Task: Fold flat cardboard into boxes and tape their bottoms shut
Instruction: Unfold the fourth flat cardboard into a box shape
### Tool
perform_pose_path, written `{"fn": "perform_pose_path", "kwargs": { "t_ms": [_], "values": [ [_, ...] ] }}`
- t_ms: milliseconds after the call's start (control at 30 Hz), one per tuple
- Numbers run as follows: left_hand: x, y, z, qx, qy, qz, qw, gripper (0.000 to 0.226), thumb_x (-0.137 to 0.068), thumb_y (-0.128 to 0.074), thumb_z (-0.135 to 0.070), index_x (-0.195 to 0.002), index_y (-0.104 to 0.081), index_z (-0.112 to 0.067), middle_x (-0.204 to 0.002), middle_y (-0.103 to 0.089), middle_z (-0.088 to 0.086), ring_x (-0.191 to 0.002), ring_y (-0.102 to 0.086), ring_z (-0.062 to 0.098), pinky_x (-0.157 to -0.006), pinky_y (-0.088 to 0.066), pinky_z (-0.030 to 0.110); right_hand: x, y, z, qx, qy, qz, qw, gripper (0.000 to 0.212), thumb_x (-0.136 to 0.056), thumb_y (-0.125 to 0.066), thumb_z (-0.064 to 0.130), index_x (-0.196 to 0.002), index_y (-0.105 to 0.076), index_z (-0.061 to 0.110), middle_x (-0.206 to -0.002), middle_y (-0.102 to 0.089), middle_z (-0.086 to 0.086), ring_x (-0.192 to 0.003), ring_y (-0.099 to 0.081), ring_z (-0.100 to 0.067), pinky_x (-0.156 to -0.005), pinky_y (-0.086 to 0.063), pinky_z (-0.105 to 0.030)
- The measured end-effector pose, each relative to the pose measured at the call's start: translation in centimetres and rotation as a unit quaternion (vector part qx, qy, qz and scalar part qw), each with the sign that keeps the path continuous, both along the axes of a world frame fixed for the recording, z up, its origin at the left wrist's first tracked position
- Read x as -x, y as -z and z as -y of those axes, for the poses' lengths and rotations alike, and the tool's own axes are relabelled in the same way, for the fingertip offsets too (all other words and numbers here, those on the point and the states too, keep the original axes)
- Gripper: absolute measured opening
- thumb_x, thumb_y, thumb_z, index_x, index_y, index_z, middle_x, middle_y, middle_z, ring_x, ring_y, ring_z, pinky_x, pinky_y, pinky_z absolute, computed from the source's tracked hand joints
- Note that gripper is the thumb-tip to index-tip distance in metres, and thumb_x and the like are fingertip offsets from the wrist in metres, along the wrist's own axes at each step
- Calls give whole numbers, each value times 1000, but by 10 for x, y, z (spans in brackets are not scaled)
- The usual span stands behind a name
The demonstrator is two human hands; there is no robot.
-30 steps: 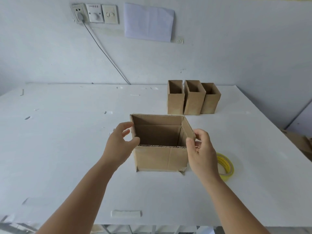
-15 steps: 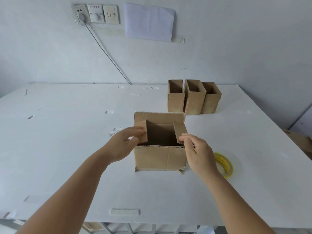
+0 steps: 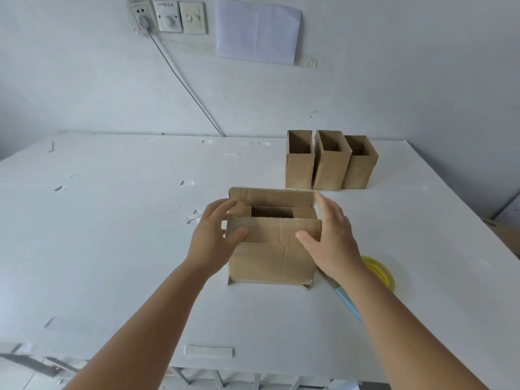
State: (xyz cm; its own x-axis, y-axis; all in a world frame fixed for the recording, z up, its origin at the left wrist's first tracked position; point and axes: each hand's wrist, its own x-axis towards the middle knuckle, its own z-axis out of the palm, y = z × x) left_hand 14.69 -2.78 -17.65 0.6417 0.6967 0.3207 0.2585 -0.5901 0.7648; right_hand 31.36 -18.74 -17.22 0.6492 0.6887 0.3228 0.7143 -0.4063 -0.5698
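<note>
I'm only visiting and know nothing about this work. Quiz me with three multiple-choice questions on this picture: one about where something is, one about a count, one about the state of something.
1. Where does the yellow tape roll lie?
A. On the table to the right of the box being folded, partly behind the right arm
B. Inside one of the far boxes
C. On the wall beside the socket

2. How many finished open boxes stand in the row at the back of the table?
A. One
B. Three
C. Five

3. What state is the box being folded in?
A. Lying fully flat
B. Taped shut on top
C. Standing, with both hands folding its top flaps inward

Answers: 1 A, the roll shows on the tabletop just past the right hand. 2 B, three stand side by side. 3 C, the left hand and right hand sit at the flaps, and a gap remains open between them.
</note>
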Motion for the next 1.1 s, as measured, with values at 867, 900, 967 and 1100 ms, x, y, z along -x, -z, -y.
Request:
{"fn": "perform_pose_path", "kwargs": {
  "t_ms": [867,900,967,1100],
  "values": [
    [-32,-9,26,-253,119,-384,880,72,-97,-20,-55,-152,6,-16,-161,12,1,-146,18,16,-114,14,44,-8,11,-6,289,-100,84,949,62,-98,-8,49,-151,9,21,-159,17,6,-144,20,-13,-116,6,-39],
    [-38,-8,32,-268,135,-388,871,73,-97,-20,-56,-152,10,-17,-160,15,0,-145,20,15,-114,14,44,-7,12,-8,292,-99,82,948,62,-98,-8,48,-151,9,21,-158,18,7,-144,21,-12,-115,7,-39],
    [-50,-4,45,-290,151,-385,863,70,-99,-20,-52,-151,13,-18,-160,17,-2,-144,22,13,-115,12,43,-7,13,-10,289,-97,76,950,60,-99,-9,46,-151,9,21,-158,17,8,-143,21,-11,-115,9,-39],
    [-60,7,52,-286,131,-372,874,61,-103,-17,-41,-151,11,-15,-160,16,-2,-144,21,12,-116,7,38,-9,18,-10,268,-106,58,956,58,-101,-11,41,-152,5,19,-160,13,6,-145,18,-12,-116,5,-39]
  ]
}}
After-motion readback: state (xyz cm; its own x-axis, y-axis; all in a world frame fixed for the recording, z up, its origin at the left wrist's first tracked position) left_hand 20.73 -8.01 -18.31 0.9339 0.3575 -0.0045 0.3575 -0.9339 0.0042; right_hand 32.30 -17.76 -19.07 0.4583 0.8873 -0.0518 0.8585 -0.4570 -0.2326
